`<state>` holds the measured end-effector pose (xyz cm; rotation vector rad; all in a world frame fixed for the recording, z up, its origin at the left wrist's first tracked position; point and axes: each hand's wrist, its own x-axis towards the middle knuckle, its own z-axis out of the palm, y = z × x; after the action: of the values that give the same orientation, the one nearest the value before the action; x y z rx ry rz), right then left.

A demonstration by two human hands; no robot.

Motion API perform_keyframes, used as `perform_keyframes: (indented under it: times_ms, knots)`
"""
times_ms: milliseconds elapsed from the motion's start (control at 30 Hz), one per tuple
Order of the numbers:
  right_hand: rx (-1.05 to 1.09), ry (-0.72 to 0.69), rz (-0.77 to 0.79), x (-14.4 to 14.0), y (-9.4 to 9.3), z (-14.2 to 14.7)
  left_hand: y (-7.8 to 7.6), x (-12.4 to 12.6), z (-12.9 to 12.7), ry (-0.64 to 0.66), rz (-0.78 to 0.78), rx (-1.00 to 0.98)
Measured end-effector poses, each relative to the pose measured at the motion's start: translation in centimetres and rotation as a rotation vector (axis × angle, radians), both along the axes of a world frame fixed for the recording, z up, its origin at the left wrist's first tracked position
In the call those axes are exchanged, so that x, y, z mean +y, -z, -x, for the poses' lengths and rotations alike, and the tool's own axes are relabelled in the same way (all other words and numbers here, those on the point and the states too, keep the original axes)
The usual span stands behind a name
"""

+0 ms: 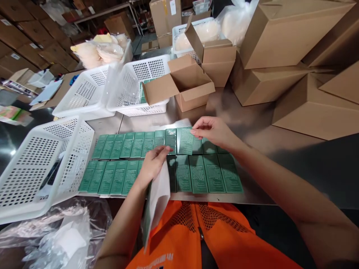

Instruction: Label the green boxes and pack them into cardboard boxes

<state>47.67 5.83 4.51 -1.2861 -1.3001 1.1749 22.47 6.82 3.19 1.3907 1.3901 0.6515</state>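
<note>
Green packets (157, 160) lie in two rows on the metal table (252, 130).
Right hand (214, 131) pinches one green packet (186, 141) at the far row's right end; left hand (153, 164) grips a white sheet (158, 198) near the middle. White baskets (36, 164) sit left, cardboard boxes (190, 84) beyond.

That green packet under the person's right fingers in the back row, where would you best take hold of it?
By its far short edge, coming from above and behind. The green packet lies flat, with neighbours close along both long sides, so only the ends are free. The right hand already pinches that far end; the left hand holds a white sheet.
</note>
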Motion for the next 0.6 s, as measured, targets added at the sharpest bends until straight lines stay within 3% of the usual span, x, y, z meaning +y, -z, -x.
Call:
perform_keyframes:
  times_ms: [100,200,367,600]
  knots:
    - [-0.034,0.005,0.038,2.5,1.3,0.3,0.9,0.3,-1.4,0.175,-0.077,0.146]
    - [-0.019,-0.022,0.062,3.7,2.5,0.7,1.9,0.8,-2.1,0.246,-0.127,0.237]
    - [-0.221,-0.041,0.035,4.5,4.3,0.9,2.8,1.1,-3.2,0.247,-0.158,0.367]
    - [-0.532,0.079,-0.002,4.7,6.1,1.5,3.3,0.6,-4.5,0.241,-0.180,0.568]
